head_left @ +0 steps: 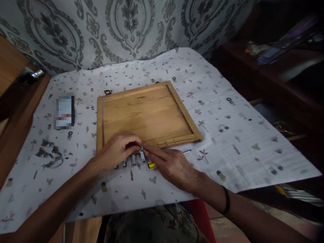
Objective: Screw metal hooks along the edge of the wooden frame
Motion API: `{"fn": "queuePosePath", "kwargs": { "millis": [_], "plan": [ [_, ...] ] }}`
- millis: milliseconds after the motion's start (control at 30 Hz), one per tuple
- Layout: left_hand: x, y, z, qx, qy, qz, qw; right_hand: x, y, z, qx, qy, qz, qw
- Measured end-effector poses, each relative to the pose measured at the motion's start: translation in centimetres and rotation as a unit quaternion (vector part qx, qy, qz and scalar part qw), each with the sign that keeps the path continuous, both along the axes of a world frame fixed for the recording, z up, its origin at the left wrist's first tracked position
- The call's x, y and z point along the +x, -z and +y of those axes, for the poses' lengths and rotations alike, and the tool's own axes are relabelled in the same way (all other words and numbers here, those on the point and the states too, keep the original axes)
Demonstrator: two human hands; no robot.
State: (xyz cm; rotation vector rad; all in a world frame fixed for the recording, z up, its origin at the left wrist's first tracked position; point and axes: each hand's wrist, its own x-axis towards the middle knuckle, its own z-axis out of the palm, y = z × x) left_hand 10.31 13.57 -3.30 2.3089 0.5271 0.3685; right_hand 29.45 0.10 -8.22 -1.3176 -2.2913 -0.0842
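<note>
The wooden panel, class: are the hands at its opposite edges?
No, the left hand and right hand meet at the near edge of the wooden panel.

Room R of wood panel [144, 111], phone [64, 112] + metal bits [55, 150] in way L

Left hand [117, 148] curled, right hand [177, 167] flatter, fingers [159, 153] nearly meeting

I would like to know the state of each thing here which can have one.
Left hand: closed at a metal piece
Right hand: at the same piece, grip unclear
Other metal pieces: in a row
Wooden panel: lying on the tablecloth
Screwdriver: partly hidden by right hand
Phone: lying, screen blurred
Tablecloth: spread out
</note>
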Motion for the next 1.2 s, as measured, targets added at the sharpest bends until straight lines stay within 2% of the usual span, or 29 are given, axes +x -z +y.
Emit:
{"fn": "queuePosePath", "kwargs": {
  "millis": [867, 1200],
  "plan": [
    [-0.03, 0.55, 0.08, -0.021, 0.009, -0.031, 0.999, -0.05, 0.12, 0.03, 0.012, 0.003, 0.006, 1.0],
    [0.12, 0.47, -0.06, 0.071, 0.046, -0.035, 0.996, -0.02, 0.46, -0.15, -0.007, 0.0, 0.015, 1.0]
  ]
}}
